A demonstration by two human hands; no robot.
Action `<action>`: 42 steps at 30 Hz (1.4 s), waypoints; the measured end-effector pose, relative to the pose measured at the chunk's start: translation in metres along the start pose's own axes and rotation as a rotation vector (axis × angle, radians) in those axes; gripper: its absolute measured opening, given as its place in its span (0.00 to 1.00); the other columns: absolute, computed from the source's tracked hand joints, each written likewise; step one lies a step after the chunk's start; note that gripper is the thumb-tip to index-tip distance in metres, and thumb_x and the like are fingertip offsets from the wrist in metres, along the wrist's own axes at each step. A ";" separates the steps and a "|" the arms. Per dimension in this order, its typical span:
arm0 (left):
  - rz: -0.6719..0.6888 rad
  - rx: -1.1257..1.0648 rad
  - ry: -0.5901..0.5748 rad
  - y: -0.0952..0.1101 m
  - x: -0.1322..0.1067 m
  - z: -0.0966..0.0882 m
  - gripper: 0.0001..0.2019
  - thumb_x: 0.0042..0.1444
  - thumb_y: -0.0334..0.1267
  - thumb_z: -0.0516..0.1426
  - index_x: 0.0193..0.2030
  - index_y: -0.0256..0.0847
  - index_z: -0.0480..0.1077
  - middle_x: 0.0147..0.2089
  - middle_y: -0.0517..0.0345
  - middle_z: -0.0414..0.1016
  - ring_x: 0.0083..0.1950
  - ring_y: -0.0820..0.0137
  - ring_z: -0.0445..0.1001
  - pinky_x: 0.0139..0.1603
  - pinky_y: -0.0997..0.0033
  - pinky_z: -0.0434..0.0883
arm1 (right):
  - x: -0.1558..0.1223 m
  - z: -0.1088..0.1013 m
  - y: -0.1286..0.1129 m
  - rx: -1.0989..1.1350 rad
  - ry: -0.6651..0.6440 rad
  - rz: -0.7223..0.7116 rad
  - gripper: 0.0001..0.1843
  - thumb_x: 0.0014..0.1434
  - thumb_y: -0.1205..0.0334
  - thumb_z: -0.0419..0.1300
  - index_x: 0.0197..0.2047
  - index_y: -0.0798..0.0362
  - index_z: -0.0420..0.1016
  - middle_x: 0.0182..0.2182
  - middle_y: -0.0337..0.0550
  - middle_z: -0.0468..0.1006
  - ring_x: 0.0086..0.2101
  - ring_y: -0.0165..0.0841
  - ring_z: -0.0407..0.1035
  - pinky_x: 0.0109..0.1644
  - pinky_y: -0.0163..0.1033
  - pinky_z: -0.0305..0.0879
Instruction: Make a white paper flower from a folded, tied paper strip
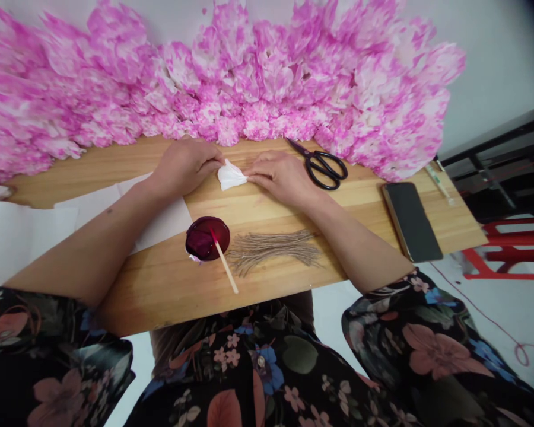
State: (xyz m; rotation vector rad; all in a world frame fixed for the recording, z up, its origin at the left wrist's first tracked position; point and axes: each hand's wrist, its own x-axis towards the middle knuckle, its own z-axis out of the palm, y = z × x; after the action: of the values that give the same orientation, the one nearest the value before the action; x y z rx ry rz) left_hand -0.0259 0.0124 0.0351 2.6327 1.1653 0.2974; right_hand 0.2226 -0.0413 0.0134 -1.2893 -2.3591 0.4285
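A thin white piece is pinched by the left hand and, at its gathered end, by the right hand; scissors are seen nearby.

The person wears a black cloth top with pink and blue flowers, and wide black flowery sleeves.

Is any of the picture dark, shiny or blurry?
In the head view, the top right corner goes dark; in that head view, the dark red liquid looks glossy, the red plastic thing at the right edge seems soft, and the white paper piece between the hands looks clearer.
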 end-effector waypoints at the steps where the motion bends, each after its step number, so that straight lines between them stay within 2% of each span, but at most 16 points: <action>1: -0.001 -0.004 0.018 -0.001 0.000 0.001 0.16 0.69 0.40 0.51 0.51 0.36 0.77 0.47 0.52 0.81 0.48 0.62 0.72 0.53 0.62 0.66 | 0.000 0.000 0.000 0.000 0.005 0.008 0.17 0.72 0.50 0.56 0.51 0.46 0.84 0.48 0.47 0.83 0.51 0.46 0.75 0.57 0.53 0.70; 5: 0.032 -0.043 0.050 -0.001 -0.002 0.001 0.15 0.68 0.42 0.53 0.49 0.36 0.77 0.42 0.54 0.80 0.42 0.67 0.70 0.47 0.67 0.65 | 0.000 0.001 0.001 -0.012 0.032 0.053 0.18 0.71 0.48 0.56 0.54 0.46 0.82 0.49 0.46 0.83 0.52 0.47 0.74 0.57 0.53 0.69; 8: 0.086 -0.047 0.042 0.000 -0.002 0.001 0.14 0.66 0.44 0.56 0.43 0.37 0.79 0.37 0.53 0.79 0.38 0.66 0.69 0.44 0.64 0.64 | 0.000 0.001 0.002 -0.023 0.036 0.073 0.18 0.71 0.47 0.58 0.55 0.45 0.82 0.50 0.46 0.83 0.52 0.48 0.74 0.58 0.54 0.68; 12: 0.092 0.004 0.035 0.000 0.000 0.005 0.15 0.65 0.45 0.56 0.45 0.39 0.80 0.37 0.53 0.80 0.38 0.65 0.69 0.46 0.63 0.64 | 0.000 0.000 0.000 -0.033 0.029 0.081 0.18 0.70 0.48 0.59 0.56 0.45 0.82 0.52 0.45 0.82 0.53 0.48 0.74 0.58 0.53 0.67; 16: 0.088 0.085 0.021 0.000 0.000 0.007 0.15 0.65 0.40 0.53 0.43 0.38 0.80 0.40 0.51 0.82 0.40 0.64 0.70 0.49 0.62 0.64 | 0.000 -0.002 -0.004 -0.035 0.025 0.101 0.16 0.69 0.50 0.60 0.55 0.45 0.82 0.52 0.44 0.83 0.52 0.46 0.73 0.58 0.51 0.67; 23: 0.063 0.044 0.049 0.001 -0.003 0.003 0.16 0.63 0.40 0.52 0.43 0.37 0.80 0.32 0.55 0.77 0.33 0.68 0.67 0.42 0.66 0.63 | 0.000 -0.003 -0.006 -0.046 0.019 0.136 0.12 0.69 0.58 0.59 0.50 0.47 0.83 0.47 0.44 0.83 0.48 0.42 0.74 0.53 0.45 0.65; 26: 0.058 0.011 0.046 0.004 -0.005 0.000 0.16 0.66 0.44 0.51 0.43 0.38 0.78 0.33 0.56 0.77 0.35 0.68 0.67 0.44 0.65 0.64 | 0.000 -0.002 -0.004 -0.045 0.043 0.146 0.12 0.69 0.58 0.59 0.50 0.47 0.82 0.47 0.44 0.83 0.46 0.41 0.74 0.51 0.44 0.65; 30: 0.080 0.048 -0.025 0.010 -0.004 0.000 0.16 0.65 0.49 0.53 0.43 0.41 0.77 0.36 0.57 0.78 0.40 0.65 0.68 0.49 0.61 0.65 | 0.000 -0.001 -0.004 -0.053 0.058 0.138 0.12 0.69 0.56 0.59 0.49 0.48 0.83 0.45 0.45 0.83 0.45 0.42 0.74 0.50 0.44 0.67; 37: 0.046 0.146 -0.040 0.009 -0.006 -0.004 0.15 0.65 0.39 0.50 0.41 0.41 0.78 0.33 0.56 0.77 0.36 0.66 0.67 0.43 0.61 0.63 | -0.001 -0.004 -0.005 -0.045 0.034 0.102 0.13 0.68 0.56 0.59 0.51 0.47 0.83 0.48 0.45 0.83 0.47 0.43 0.75 0.53 0.47 0.68; 40: 0.042 0.075 0.006 0.009 -0.007 -0.009 0.14 0.65 0.41 0.52 0.44 0.40 0.78 0.34 0.57 0.77 0.37 0.67 0.67 0.45 0.62 0.65 | -0.001 -0.003 -0.005 -0.037 0.020 0.090 0.14 0.68 0.59 0.59 0.53 0.45 0.82 0.50 0.44 0.83 0.49 0.43 0.75 0.55 0.47 0.67; 42: 0.063 0.051 0.089 0.009 -0.005 -0.008 0.15 0.65 0.45 0.54 0.47 0.39 0.78 0.41 0.53 0.79 0.44 0.63 0.71 0.51 0.60 0.67 | 0.000 -0.003 -0.007 -0.039 0.011 0.077 0.14 0.68 0.61 0.59 0.53 0.45 0.82 0.51 0.44 0.83 0.50 0.43 0.75 0.55 0.47 0.67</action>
State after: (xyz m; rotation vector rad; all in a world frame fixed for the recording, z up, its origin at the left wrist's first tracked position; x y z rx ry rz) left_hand -0.0254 0.0034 0.0453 2.7297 1.1321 0.4060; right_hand 0.2189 -0.0448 0.0196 -1.4003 -2.3250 0.3993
